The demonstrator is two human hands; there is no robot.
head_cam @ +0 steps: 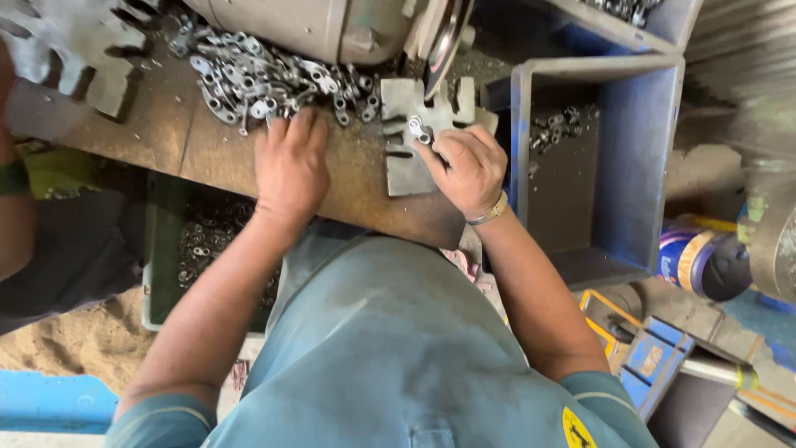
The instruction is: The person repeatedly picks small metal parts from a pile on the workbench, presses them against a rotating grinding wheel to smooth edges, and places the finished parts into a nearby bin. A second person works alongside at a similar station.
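Work in hand: small flat grey metal links with eyelet ends are handled one at a time at a worn brown metal-topped bench [207, 141].
Right hand [466, 170]: fingers curled, thumb and forefinger pinching one small grey metal link [417, 129] against a notched grey steel fixture plate [414, 137] that lies just in front of a round grinding or polishing wheel [444, 41].
Left hand [290, 162]: palm down, fingers loosely together, fingertips touching the near edge of the heap of unsorted grey metal links [265, 79]; it appears to hold nothing yet.
Done so far (judged): only a few links lie at the far end of the blue-grey rectangular metal tray [663, 149] to the right, so little of the work seems finished.
Left to do (judged): the heap on the bench is large and lies well apart from the tray; most pieces appear unprocessed.
Other stock: a green plastic crate [157, 274] below the bench edge holds more links; whether these are finished cannot be told.
Hidden or cut off: the grey cylindrical motor housing [307, 25] and the wheel run out of the top edge; the contact of link and wheel is not visible.
Hard to make out: a second notched plate [75, 50] at upper left is blurred; another person's forearm [12, 207] is cropped at the left edge.
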